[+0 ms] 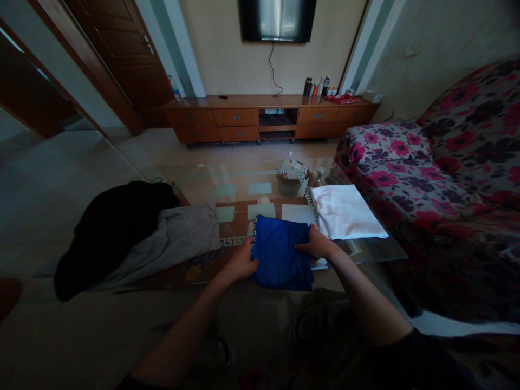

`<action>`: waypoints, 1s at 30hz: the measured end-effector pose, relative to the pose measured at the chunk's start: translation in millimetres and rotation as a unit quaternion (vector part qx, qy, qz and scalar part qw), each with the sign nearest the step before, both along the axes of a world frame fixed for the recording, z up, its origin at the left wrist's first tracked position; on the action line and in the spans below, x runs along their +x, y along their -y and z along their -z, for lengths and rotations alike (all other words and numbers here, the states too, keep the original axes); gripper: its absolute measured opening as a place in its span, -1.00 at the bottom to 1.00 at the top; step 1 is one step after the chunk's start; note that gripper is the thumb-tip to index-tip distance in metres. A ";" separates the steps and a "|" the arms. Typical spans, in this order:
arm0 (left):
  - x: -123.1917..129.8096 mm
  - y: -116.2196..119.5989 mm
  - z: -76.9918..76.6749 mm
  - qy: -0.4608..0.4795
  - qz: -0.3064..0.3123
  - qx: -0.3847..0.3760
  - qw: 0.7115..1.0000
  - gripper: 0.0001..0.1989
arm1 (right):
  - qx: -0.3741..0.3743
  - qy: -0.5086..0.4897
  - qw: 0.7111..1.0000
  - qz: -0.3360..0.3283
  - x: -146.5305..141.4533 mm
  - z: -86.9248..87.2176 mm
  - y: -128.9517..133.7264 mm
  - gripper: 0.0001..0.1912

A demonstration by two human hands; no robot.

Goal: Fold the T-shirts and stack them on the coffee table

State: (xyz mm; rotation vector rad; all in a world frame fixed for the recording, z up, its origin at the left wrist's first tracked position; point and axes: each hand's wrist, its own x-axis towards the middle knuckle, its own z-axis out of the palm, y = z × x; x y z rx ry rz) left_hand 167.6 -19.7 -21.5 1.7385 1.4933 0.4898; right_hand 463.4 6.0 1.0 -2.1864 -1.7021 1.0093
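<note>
A folded blue garment [281, 252] is held up between both my hands over the near edge of a glass table. My left hand [244, 261] grips its left side, thumb on top and the other fingers hidden beneath. On the opposite side my right hand [319, 244] clasps the edge, its thumb lying on the cloth. To the right, a folded white garment [345, 212] lies flat on the glass. Grey cloth [182, 233] is spread on the left part of the table, partly covered by a bunched black garment [117, 222].
The glass table [377, 249] has a patterned border. Behind its far part shows a bin [290, 184] with crumpled paper. A flowered sofa [406, 173] stands close on the right. Along the wall runs a low wooden cabinet [235, 116] with several bottles, below a television [278, 21].
</note>
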 end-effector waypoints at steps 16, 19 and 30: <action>-29.5 -24.4 -15.8 -0.132 -0.027 0.172 0.976 -0.49 | -0.003 0.165 0.982 -0.087 -16.4 2.7 -19.2 -0.44; -24.8 -31.5 -14.3 -0.172 -0.071 0.295 0.937 -0.50 | -0.077 0.162 0.977 -0.116 -12.2 -3.8 -8.4 -0.50; 26.3 -12.6 25.5 -0.238 -0.020 0.243 0.940 -0.34 | 0.253 0.194 0.924 -0.211 -58.5 4.9 -4.0 -0.37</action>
